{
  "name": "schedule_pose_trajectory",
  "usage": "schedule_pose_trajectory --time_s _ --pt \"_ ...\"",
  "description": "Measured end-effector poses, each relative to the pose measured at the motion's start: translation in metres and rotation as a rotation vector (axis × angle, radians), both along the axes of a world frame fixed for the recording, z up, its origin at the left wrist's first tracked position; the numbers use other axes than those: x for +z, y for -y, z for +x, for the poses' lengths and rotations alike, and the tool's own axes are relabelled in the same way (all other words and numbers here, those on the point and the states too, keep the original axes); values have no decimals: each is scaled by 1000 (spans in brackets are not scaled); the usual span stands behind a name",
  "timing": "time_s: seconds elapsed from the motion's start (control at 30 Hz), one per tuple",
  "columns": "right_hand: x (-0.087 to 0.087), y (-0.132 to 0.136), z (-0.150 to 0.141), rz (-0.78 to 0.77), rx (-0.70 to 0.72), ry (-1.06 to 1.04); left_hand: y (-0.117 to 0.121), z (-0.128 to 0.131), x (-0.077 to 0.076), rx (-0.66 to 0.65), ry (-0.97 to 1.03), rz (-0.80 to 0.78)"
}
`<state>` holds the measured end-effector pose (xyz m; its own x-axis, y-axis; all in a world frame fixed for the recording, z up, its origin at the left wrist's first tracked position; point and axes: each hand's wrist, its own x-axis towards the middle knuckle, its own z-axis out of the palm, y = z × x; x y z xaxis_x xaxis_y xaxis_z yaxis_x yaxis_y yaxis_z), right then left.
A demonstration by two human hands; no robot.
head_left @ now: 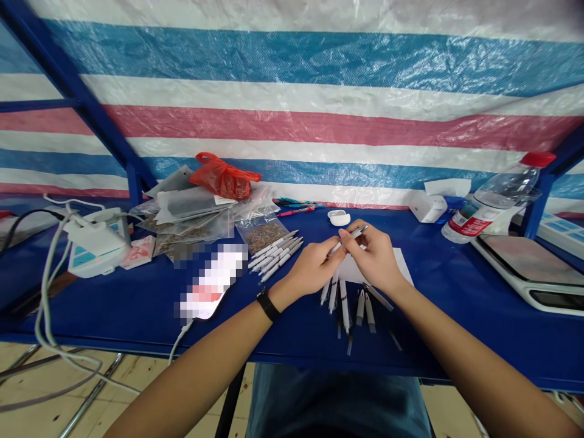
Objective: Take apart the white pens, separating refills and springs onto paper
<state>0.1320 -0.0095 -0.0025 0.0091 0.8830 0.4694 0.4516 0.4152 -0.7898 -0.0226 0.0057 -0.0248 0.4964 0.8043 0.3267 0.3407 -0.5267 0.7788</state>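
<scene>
Over the middle of the blue table, my left hand [312, 266] and my right hand [375, 255] meet around a white pen [360, 231]. Both hands are closed on it, and its dark tip points up to the right. Beneath them lies a sheet of white paper [401, 264]. Nearer my body are several white pen barrels [344, 307], some in clear wrap, and short grey-white pen parts [369, 313]. A few thin refill-like pieces [350, 345] lie close to the table edge. Left of my hands rests a row of white pens [276, 254].
A lit phone [214, 286], a power strip [100, 243] with cables and stacked plastic bags [196, 213] occupy the left. A red bag [225, 176] sits on them. An earbud case [339, 217] is behind my hands; a bottle [490, 210] and scale [533, 267] stand right.
</scene>
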Motion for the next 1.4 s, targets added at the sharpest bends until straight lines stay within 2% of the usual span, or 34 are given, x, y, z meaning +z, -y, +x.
schedule_pose_trajectory --time_s 0.47,0.87,1.03,1.4 --pt "3 0 0 -26 -30 30 -2 -1 -3 10 -63 29" --pt "4 1 1 -22 -35 52 2 1 2 -18 -66 40" --pt "4 0 3 10 14 75 1 2 3 5 -56 40" --pt "0 -3 5 51 -35 137 0 2 0 26 -59 52"
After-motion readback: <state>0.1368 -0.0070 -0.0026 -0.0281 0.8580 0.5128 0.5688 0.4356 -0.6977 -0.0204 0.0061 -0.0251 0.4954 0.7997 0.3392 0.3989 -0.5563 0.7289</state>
